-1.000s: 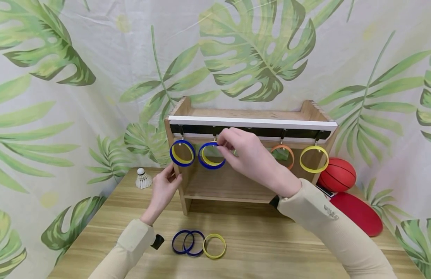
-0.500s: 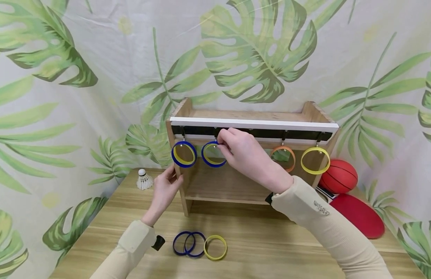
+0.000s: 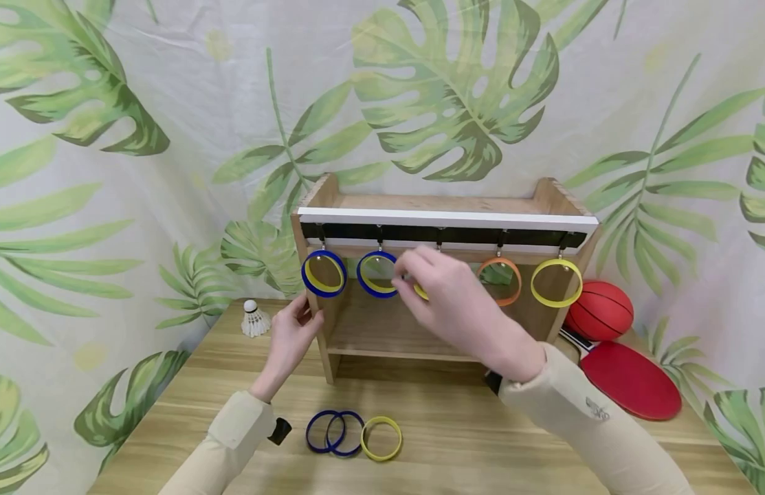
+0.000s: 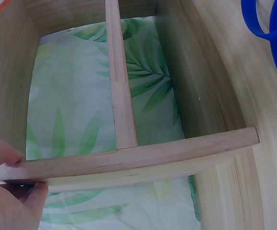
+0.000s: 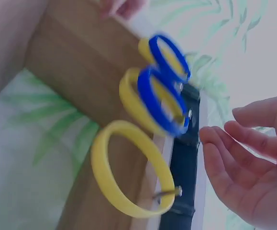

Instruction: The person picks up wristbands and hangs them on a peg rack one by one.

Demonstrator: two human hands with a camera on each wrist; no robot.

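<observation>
My left hand grips the front edge of the wooden shelf's left side panel, thumb on one face and fingers on the other. My right hand is off the rings, fingers loosely bent and thumb apart, beside the black hook strip. On the second hook from the left hang a blue ring and a yellow ring together. The leftmost hook also bears a blue ring with a yellow one. A yellow ring on the middle hook is mostly hidden behind my right hand in the head view.
Farther right hang an orange ring and a yellow ring. On the table lie two overlapping blue rings beside a yellow ring. A shuttlecock stands left; a red ball and red paddle are right.
My right hand has let go of the blue ring on the second hook and moved slightly right and down. The ring now hangs free. My left hand stays on the shelf panel.
</observation>
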